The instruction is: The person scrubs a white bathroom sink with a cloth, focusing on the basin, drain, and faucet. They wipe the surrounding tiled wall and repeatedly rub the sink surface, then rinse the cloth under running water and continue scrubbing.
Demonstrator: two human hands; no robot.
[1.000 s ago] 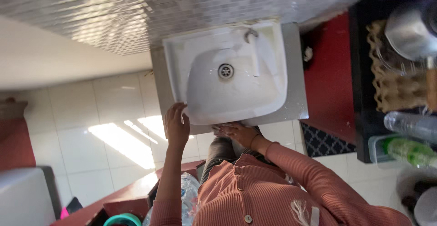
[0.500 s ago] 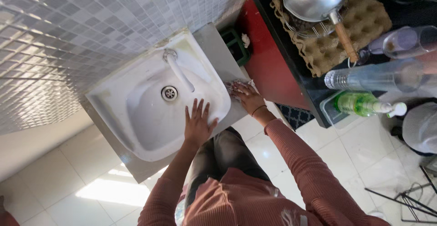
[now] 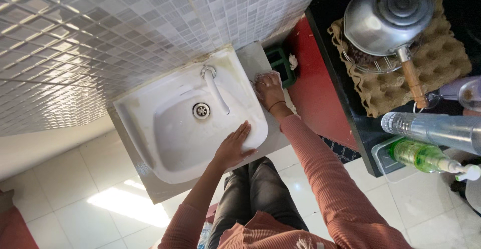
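The crumpled white cloth (image 3: 267, 77) sits under the right hand (image 3: 270, 92), on the grey ledge (image 3: 250, 58) beside the white ceramic washbasin (image 3: 150, 108), at its far right corner near the wall. That hand's grip is partly closed – fingers curled down over the cloth, pressing it flat to the surface rather than pinching it; only the edges of the cloth show around the fingertips. A thin dark band circles the wrist, w/ a ribbed salmon-pink sleeve (image 3: 320, 163) running back from it.

The left hand (image 3: 234, 148) holds nothing: grip open, palm flat, fingers spread over the basin's front rim (image 3: 260, 133) – prob. a brace for the body while the other arm stretches out.

Just past the right hand's fingertips, a small green square holder (image 3: 280, 64) stands against the wall. Left of that hand, the white tap spout (image 3: 216, 92) reaches over the bowl toward the round metal drain (image 3: 201, 110). Behind it all, small grey mosaic wall tiles (image 3: 125, 23).

Well to the right of the grip, across a red strip, a black desk (image 3: 350, 113) carries a steel pan lid w/ wooden handle (image 3: 388, 16) on a cardboard egg tray (image 3: 446, 58), plus a clear plastic bottle (image 3: 431, 128) and a green pump bottle (image 3: 421, 156).
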